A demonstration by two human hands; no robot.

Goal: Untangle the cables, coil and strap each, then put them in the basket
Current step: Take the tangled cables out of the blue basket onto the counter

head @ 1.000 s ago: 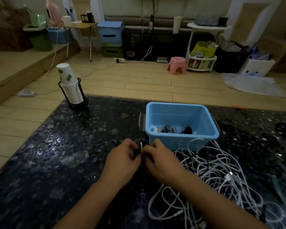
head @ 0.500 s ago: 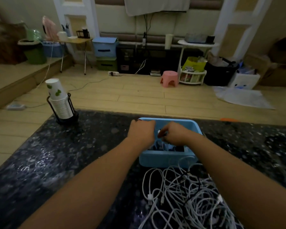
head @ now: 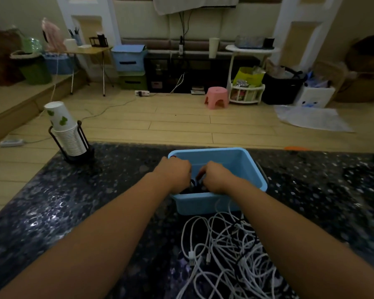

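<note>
Both hands reach down into the light blue rectangular plastic basket (head: 235, 160) standing on the dark speckled stone desk (head: 95, 201). The left hand (head: 175, 172) and right hand (head: 214, 176) curl together around a dark coiled cable (head: 193, 184) low inside it, though how firm each grip is I cannot tell. A tangled heap of white cables (head: 227, 251) lies on the desk just in front of the basket. A stack of white paper cups (head: 67, 134) stands in a black wire holder at the desk's far left.
</note>
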